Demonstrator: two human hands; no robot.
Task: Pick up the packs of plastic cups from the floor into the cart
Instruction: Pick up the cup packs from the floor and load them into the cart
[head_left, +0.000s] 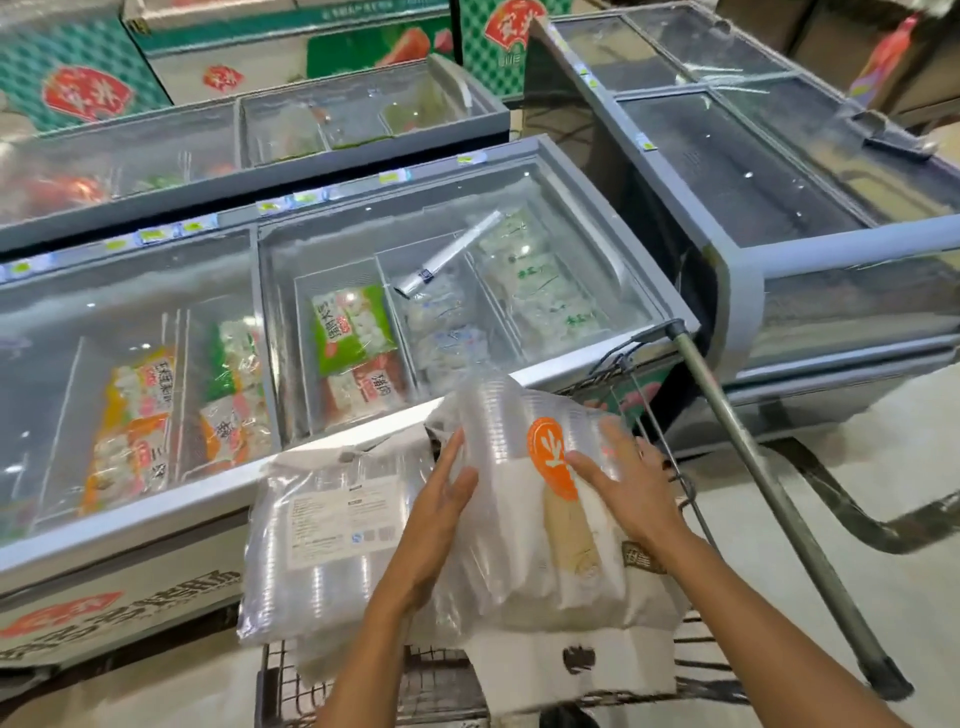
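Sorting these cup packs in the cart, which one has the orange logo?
The pack with the orange logo, under both hands, right of the pack with the white printed label, which shows no orange.

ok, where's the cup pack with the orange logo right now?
Head view, lower centre: the orange-logo pack lies atop the cart, between left hand and right hand, right of the labelled pack.
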